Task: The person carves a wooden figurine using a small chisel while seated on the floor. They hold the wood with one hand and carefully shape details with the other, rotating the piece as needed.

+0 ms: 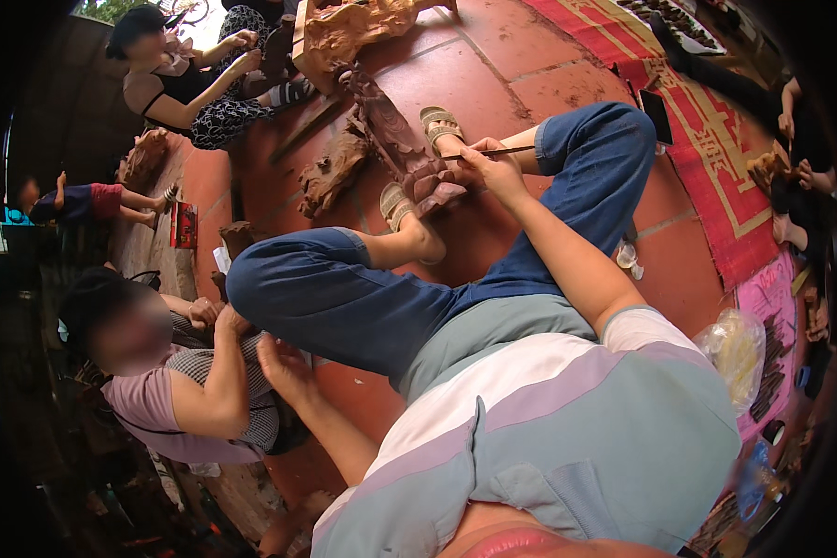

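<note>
My right hand [495, 172] is closed round a thin, dark, rod-like tool [519, 150], whose exact kind I cannot make out. One end of the tool reaches to the lower part of a reddish-brown wood carving [392, 138], which leans away from me between my sandalled feet. Its surface shows carved relief, with rounded lumps at the near end. Down by my left thigh is my left hand [286, 368], fingers loosely apart and nothing visible in it. A co-worker's hand [230, 321] is close by, at my left knee.
A rough wood piece [333, 172] lies left of the carving. To my left sits a person in a lilac top [191, 400]; another sits at the far left. On the right are a red patterned mat [707, 167], a dark phone [656, 116] and a clear plastic bag [735, 349].
</note>
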Tool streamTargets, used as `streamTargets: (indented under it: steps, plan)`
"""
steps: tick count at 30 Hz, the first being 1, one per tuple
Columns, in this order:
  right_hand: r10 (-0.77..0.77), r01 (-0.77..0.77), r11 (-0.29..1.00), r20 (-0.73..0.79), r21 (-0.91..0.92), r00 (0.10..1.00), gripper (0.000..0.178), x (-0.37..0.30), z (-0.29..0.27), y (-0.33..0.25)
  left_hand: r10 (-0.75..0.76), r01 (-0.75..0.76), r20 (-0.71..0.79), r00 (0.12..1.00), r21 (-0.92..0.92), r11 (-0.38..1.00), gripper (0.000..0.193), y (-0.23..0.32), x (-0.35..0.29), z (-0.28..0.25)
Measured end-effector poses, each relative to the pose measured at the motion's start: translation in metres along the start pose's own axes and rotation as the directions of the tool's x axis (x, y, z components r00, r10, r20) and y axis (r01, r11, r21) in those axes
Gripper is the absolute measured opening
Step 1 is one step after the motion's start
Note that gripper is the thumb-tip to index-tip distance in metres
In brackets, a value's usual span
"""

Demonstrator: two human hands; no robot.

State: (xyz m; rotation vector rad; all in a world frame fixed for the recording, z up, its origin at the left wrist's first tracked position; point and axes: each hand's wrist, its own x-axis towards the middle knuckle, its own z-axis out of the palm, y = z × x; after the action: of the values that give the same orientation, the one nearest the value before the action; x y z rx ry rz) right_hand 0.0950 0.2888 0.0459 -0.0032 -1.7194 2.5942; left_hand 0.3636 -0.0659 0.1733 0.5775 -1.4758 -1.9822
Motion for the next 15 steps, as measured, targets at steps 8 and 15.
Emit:
streamTargets:
  steps: [8, 15]
  plan:
    - [-0.146, 0.123, 0.945, -0.053, -0.302, 0.988, 0.019, 0.013, -0.006, 0.014, 0.894, -0.866, 0.446, 0.034, -0.434, 0.249, 0.011, 0.183, -0.069, 0.138]
    - [0.036, -0.016, 0.991, -0.153, 0.130, 0.988, 0.013, 0.017, -0.009, 0.007, 0.738, -0.644, 0.515, -0.437, -0.752, 0.144, 0.020, 0.208, -0.069, 0.232]
